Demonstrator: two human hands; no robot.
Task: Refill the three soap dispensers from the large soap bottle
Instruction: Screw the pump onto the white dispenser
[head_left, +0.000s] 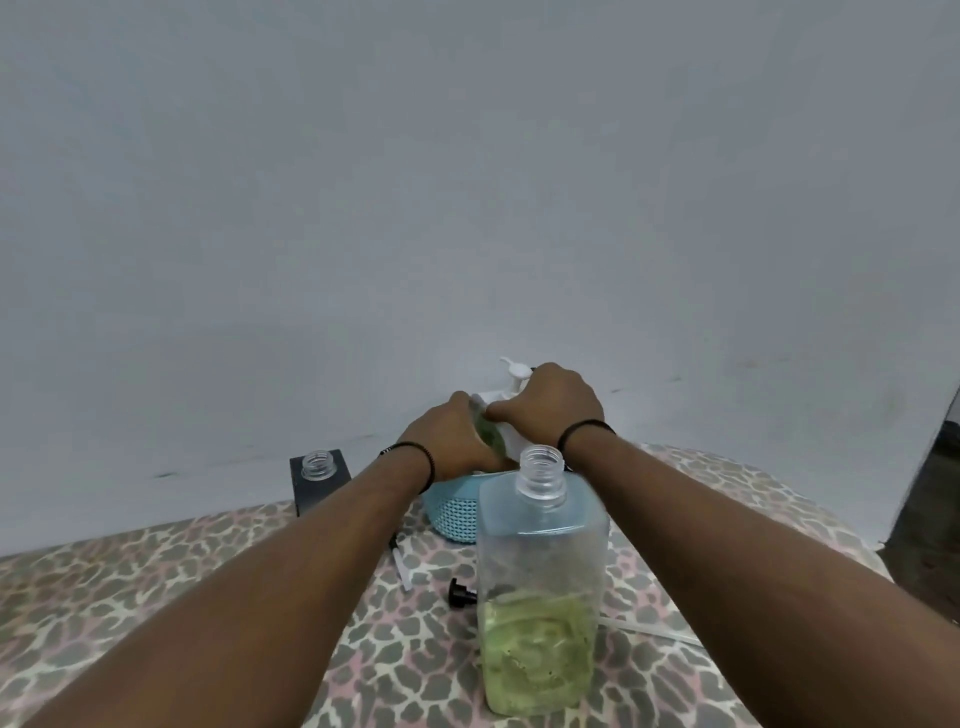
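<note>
A clear square dispenser stands uncapped near the front, about a third full of green soap. At the back left stands a dark square dispenser with its clear neck open. Both my hands meet over a light blue basket by the wall. My left hand grips the side of a greenish bottle there. My right hand is curled over its white pump top. Most of that bottle is hidden by my hands.
A black pump cap lies on the leopard-print cloth, with a thin white tube beside it and a clear tube at the right. A grey wall rises right behind the basket. A dark object stands at the right edge.
</note>
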